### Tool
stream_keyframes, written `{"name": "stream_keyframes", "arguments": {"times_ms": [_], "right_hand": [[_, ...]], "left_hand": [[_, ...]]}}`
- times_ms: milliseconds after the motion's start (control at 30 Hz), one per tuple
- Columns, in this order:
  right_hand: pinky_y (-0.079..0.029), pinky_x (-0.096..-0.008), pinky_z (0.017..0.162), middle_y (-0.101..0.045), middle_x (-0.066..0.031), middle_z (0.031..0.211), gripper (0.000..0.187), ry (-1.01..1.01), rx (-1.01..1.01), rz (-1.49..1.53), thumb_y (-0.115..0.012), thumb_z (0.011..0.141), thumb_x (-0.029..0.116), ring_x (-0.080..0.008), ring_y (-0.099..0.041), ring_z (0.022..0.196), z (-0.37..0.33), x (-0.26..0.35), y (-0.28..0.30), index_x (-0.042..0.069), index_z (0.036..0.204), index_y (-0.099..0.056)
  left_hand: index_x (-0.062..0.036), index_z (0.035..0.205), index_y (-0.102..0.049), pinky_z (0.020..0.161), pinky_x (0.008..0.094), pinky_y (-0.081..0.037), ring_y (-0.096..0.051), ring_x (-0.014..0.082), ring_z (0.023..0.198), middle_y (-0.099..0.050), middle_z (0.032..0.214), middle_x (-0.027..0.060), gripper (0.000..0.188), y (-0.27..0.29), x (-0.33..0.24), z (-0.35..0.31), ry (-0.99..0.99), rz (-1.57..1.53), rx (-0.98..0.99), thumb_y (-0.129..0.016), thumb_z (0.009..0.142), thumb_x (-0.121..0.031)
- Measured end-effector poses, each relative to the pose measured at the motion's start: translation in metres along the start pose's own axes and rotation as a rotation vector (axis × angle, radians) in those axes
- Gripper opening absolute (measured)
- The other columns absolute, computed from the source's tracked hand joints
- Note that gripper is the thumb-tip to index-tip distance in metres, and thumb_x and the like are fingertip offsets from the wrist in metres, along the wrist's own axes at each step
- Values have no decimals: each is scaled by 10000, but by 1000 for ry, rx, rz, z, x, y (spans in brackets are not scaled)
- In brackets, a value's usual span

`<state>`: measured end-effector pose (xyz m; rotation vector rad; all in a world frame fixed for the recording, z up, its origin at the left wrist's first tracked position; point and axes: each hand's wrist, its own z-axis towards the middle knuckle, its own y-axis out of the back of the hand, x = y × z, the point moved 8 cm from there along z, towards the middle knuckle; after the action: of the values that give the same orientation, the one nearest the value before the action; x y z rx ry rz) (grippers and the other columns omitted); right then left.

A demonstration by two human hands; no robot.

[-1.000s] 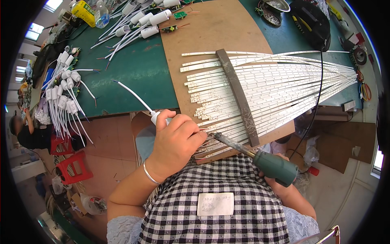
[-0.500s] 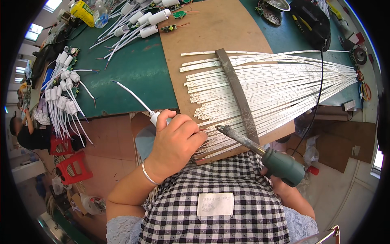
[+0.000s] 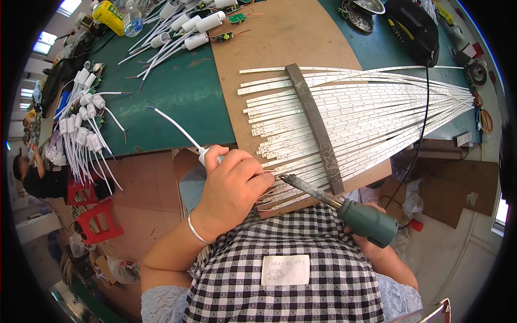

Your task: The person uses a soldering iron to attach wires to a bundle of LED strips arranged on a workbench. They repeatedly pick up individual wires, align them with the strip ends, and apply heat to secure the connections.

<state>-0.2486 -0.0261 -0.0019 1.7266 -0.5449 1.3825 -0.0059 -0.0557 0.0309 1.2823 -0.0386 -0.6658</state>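
Observation:
My left hand is closed round a white plastic housing with a white cable running out to the upper left. Thin reddish wires show at its fingertips, over the near ends of the strips. In my right hand is a soldering iron with a dark green handle; its tip lies beside my left fingertips, at a strip end. Fingers of the right hand are mostly hidden behind the handle. Narrow white LED strips fan out across a brown board, under a dark bar.
More white housings with cables hang at the left table edge, and others lie at the back. A black pouch and a metal dish stand back right. The black cord crosses the strips. A person sits far left.
The soldering iron has moved left and slightly down, bringing its tip to the wires at my left fingertips. My left hand has barely shifted, still gripping the housing.

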Motion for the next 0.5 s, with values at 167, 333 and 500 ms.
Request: {"name": "stream_keyframes", "arguments": {"times_ms": [167,333,500], "right_hand": [[-460,-309,849,-646,-66,1072,285,-5,0,-10,-592,838,66,-210,-615,979,0,3,-1,47,1122,-608],[-456,-306,840,-653,-55,1049,268,-6,6,-54,-598,842,107,-210,-609,979,1,-1,-1,48,1104,-612],[-484,-280,723,-667,-55,882,371,-107,-128,153,-626,874,303,-164,-638,774,-8,-20,4,3,1090,-595]], "left_hand": [[-177,746,-682,861,418,-305,-548,152,822,-530,735,-54,80,0,1,1,10,2,-30,-651,714,-110],[-171,773,-682,883,439,-293,-536,159,861,-533,769,-36,90,-2,3,-1,21,-16,-2,-630,737,-107],[-173,760,-678,874,432,-290,-535,154,863,-532,766,-38,85,-1,3,-1,17,-17,-6,-629,737,-107]]}}
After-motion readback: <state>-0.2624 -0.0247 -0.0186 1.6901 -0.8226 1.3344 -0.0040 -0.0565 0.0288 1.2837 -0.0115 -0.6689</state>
